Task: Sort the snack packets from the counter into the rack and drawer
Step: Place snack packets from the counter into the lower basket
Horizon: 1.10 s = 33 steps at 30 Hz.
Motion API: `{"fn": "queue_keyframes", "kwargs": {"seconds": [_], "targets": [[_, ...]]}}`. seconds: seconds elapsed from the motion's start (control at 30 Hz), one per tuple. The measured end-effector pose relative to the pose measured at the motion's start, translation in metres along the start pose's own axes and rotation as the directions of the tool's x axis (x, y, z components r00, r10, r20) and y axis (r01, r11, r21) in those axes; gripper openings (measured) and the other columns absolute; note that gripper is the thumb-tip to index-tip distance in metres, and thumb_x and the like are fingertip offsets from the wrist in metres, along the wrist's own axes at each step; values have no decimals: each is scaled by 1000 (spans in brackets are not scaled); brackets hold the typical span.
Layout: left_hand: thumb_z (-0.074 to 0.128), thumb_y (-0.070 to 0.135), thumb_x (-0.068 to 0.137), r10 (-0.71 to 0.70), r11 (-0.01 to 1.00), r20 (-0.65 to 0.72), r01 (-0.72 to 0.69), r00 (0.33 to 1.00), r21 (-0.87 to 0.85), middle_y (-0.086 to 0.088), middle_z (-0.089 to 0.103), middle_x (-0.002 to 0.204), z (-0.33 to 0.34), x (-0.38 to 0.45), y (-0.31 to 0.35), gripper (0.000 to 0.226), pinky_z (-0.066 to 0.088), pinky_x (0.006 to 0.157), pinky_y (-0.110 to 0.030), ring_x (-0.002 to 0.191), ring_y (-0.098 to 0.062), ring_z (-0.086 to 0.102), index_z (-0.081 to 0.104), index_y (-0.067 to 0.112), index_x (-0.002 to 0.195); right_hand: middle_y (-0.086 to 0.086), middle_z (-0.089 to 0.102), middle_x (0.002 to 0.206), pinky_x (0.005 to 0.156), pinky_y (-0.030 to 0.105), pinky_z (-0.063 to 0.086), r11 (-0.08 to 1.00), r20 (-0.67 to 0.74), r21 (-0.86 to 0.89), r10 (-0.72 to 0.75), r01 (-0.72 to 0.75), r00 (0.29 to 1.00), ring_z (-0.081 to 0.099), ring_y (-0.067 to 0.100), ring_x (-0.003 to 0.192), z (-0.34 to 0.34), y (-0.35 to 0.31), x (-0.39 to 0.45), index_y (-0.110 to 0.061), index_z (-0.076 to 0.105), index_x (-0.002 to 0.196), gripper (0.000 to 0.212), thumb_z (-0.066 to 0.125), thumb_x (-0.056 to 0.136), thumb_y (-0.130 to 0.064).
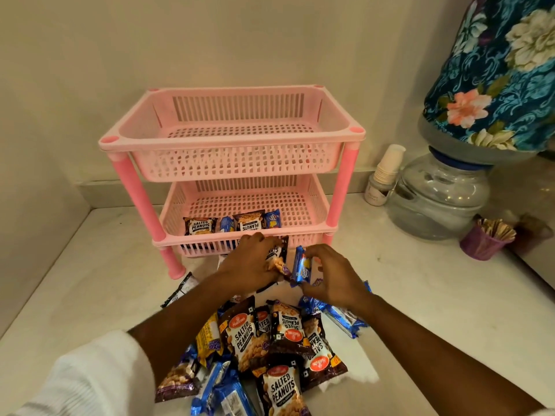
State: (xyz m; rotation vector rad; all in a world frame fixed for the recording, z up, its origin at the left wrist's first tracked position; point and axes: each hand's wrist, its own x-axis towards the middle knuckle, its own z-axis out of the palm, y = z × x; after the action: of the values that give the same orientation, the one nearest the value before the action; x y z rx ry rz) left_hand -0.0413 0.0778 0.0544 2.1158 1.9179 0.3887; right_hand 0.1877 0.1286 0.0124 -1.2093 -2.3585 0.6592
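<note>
A pink two-tier rack [231, 136] stands on the white counter [420, 295] against the wall. Its top basket holds nothing. Its lower basket [312, 205] holds several packets: dark salted peanut packets [200, 226] and blue biscuit packets [272, 219]. Just in front of the rack, my left hand [250, 259] grips a salted peanut packet [278, 256]. Beside it, my right hand [330, 273] pinches a blue biscuit packet [300, 265]. A heap of peanut and blue packets [270, 349] lies on the counter below my arms.
A water dispenser jar [438, 193] with a floral cloth cover [495, 76] stands at the right. A stack of paper cups [387, 166] is beside it. A purple cup of wooden stirrers [485, 240] sits further right. Walls close off the left and back.
</note>
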Motion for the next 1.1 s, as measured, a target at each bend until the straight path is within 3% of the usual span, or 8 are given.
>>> {"fn": "queue_keyframes", "kwargs": {"seconds": [0.2,0.33,0.47,0.63,0.73,0.9,1.0,1.1], "targets": [[81,36,75,24,990,-147,-44,989,-135,-9,53,120,-40,23,1,77,40,82,-27,111,-26,53,47,24,143,-17,52,126,64,17,57,976,-106,216,38,-14,994,64,5,92,-26,-21,7,-36,50,127,70,80,64,-31],[76,28,82,-19,987,-142,-4,990,-159,-13,52,125,-49,57,4,73,40,91,-28,116,-30,51,43,26,146,-12,53,132,70,8,53,982,-173,186,35,-2,984,65,3,89,-27,-30,17,-26,52,132,72,84,68,-23],[74,23,85,-50,983,-78,35,996,-180,-14,52,134,-40,91,9,71,41,99,-35,122,-32,49,41,24,147,-1,54,136,78,13,56,990,-266,138,33,4,964,65,10,97,-27,-34,27,-17,51,135,70,82,73,-20],[77,33,81,-98,973,-48,86,994,-214,-9,61,128,-25,134,10,63,49,92,-39,113,-30,58,46,20,134,-2,55,133,78,8,54,988,-295,153,61,-16,953,64,8,100,-30,-28,35,-18,51,136,71,82,72,-22],[76,38,78,-69,988,-25,64,997,-140,-6,63,124,-15,156,8,59,50,90,-37,111,-29,59,53,23,130,-4,55,135,78,7,54,983,-288,180,74,-22,955,65,9,100,-31,-23,39,-18,51,136,72,80,70,-23],[67,40,86,15,999,151,-20,988,30,-4,65,121,10,180,3,37,48,90,-37,110,-27,60,67,23,118,-2,55,137,82,23,61,981,-285,193,77,-22,955,66,11,100,-35,-20,45,-16,52,137,72,80,70,-22],[63,34,91,5,1000,232,-1,973,-17,-13,65,113,19,187,-3,29,48,83,-36,98,-29,60,71,13,109,-2,54,139,83,25,61,981,-269,194,77,-24,960,66,12,100,-33,-19,45,-15,52,138,73,80,71,-21],[58,25,96,67,997,191,-58,979,-55,-14,66,111,16,191,-11,24,40,77,-28,93,-25,59,71,10,109,-3,54,139,83,25,61,977,-271,207,98,-41,958,66,10,99,-30,-19,44,-15,51,139,74,79,71,-21]]}}
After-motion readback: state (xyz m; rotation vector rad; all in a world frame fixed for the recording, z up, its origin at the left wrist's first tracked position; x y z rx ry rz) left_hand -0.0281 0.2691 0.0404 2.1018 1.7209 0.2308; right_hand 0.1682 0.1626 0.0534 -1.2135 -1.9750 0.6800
